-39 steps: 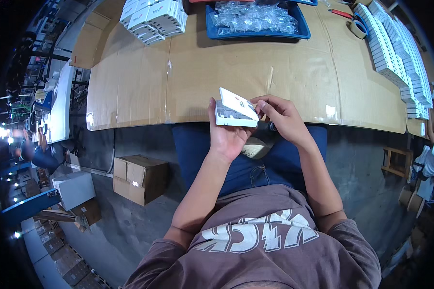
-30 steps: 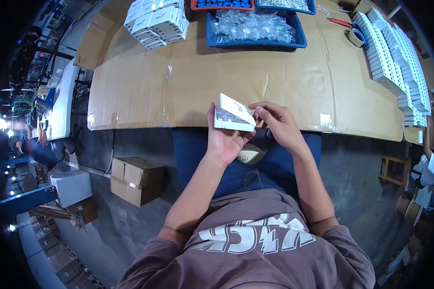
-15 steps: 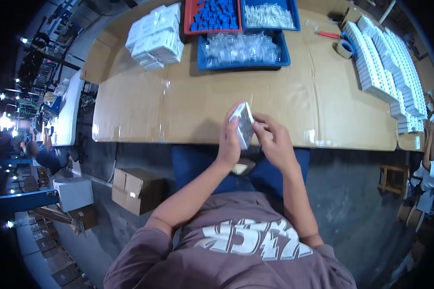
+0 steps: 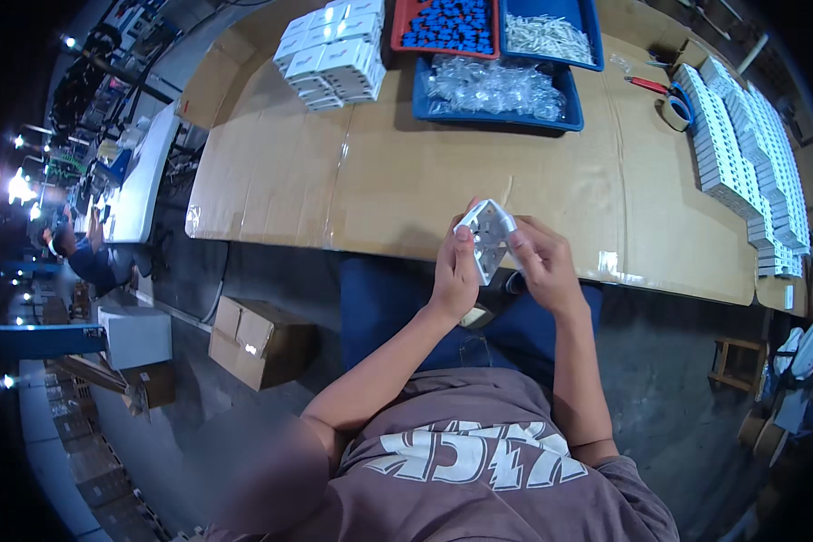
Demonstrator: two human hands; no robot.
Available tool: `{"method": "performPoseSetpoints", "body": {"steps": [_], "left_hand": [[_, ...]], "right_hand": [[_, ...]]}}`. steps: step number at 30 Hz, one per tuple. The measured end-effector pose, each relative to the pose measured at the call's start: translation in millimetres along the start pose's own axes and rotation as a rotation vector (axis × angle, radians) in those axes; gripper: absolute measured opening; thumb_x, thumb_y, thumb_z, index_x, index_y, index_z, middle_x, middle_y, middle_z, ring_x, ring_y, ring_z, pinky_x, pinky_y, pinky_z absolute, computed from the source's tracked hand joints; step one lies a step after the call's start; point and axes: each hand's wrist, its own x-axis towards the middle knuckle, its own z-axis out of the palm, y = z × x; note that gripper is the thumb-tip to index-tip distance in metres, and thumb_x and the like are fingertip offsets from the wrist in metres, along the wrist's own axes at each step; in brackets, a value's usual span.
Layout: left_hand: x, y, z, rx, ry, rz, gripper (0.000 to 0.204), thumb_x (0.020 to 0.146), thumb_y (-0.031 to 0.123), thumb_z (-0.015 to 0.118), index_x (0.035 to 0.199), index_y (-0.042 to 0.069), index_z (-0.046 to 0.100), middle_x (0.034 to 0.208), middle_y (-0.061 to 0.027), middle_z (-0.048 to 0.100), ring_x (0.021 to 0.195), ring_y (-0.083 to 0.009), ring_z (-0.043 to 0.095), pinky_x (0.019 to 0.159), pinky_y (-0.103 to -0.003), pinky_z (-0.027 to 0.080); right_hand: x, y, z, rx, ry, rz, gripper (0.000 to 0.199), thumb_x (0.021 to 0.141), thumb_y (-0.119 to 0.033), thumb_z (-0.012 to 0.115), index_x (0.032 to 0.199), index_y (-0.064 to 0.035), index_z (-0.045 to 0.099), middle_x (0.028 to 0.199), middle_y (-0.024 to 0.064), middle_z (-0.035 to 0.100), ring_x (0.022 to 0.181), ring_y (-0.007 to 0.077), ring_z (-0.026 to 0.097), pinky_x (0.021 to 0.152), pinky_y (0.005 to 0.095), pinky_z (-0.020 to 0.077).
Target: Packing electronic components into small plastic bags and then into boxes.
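A white, square, shallow plastic housing point(image 4: 489, 226) is held up over the table's near edge, its hollow inner face with small holes turned toward me. My left hand point(image 4: 458, 278) grips its left side, with the thumb on the rim. On the opposite side, the fingers of my right hand point(image 4: 551, 273) are closed on the housing's right edge, where a clear or pale part seems to show. The fingers hide much of that edge, so I cannot tell whether it is a separate piece.
Cardboard covers the table point(image 4: 406, 190). Beyond my hands are a blue tray point(image 4: 506, 123) of clear plastic parts, a red tray point(image 4: 443, 51) of blue pieces and another blue tray point(image 4: 596, 36) of white pieces. White housings point(image 4: 330, 59) are stacked left; rows of white units point(image 4: 732, 154) stand right.
The housing has turned so more of its hollow inside shows, and my right fingers have shifted along its right edge. The whole view has swung, moving the table's contents rightward in the picture.
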Motion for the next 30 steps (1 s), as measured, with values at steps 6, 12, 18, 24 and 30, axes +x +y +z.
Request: {"method": "performPoseSetpoints", "body": {"steps": [6, 12, 18, 24, 30], "left_hand": [[-14.0, 7.6, -21.2, -0.212, -0.088, -0.080, 0.064, 0.113, 0.047, 0.027, 0.156, -0.001, 0.035, 0.135, -0.0102, 0.058, 0.119, -0.0147, 0.059, 0.104, -0.031, 0.047], [-12.2, 11.1, -44.2, -0.301, -0.023, -0.202, 0.067, 0.111, 0.051, 0.034, 0.160, 0.004, 0.031, 0.133, -0.0095, 0.058, 0.119, -0.0149, 0.059, 0.105, -0.032, 0.048], [7.1, -2.2, -70.7, -0.083, -0.172, -0.159, 0.079, 0.091, 0.015, 0.081, 0.154, 0.003, 0.035, 0.136, -0.0097, 0.056, 0.117, -0.0155, 0.060, 0.102, -0.032, 0.051], [22.1, -32.8, -90.2, 0.237, -0.219, 0.108, 0.098, 0.072, 0.018, 0.096, 0.148, 0.005, 0.036, 0.138, -0.0137, 0.054, 0.126, -0.0218, 0.056, 0.109, -0.038, 0.045], [46.9, -19.5, -116.2, 1.059, -0.166, 0.288, 0.094, 0.068, 0.045, 0.091, 0.143, 0.008, 0.048, 0.140, -0.0147, 0.052, 0.135, -0.0394, 0.044, 0.117, -0.052, 0.028]], "right_hand": [[-8.5, -7.6, 3.6, -0.010, -0.127, 0.135, 0.038, 0.108, -0.027, 0.051, 0.125, 0.0027, 0.068, 0.098, 0.0086, 0.068, 0.093, 0.0157, 0.062, 0.082, 0.0268, 0.0490], [0.8, 9.2, 2.0, 0.643, -0.061, 0.267, 0.050, 0.109, -0.030, 0.038, 0.149, -0.0029, 0.049, 0.115, 0.0134, 0.068, 0.106, 0.0213, 0.065, 0.098, 0.0362, 0.0506], [6.1, 92.1, -9.7, 0.453, 0.233, 0.275, 0.048, 0.112, -0.043, 0.037, 0.134, -0.0050, 0.056, 0.115, 0.0096, 0.063, 0.105, 0.0180, 0.062, 0.093, 0.0338, 0.0514], [11.0, 120.0, 8.5, 0.300, 0.513, 0.115, 0.035, 0.109, -0.022, 0.052, 0.139, -0.0042, 0.049, 0.119, 0.0098, 0.063, 0.107, 0.0156, 0.061, 0.092, 0.0295, 0.0508], [10.5, 118.6, 5.5, 0.178, 0.489, 0.160, 0.056, 0.098, -0.023, 0.073, 0.141, -0.0007, 0.046, 0.125, 0.0142, 0.061, 0.113, 0.0198, 0.061, 0.096, 0.0322, 0.0507]]}}
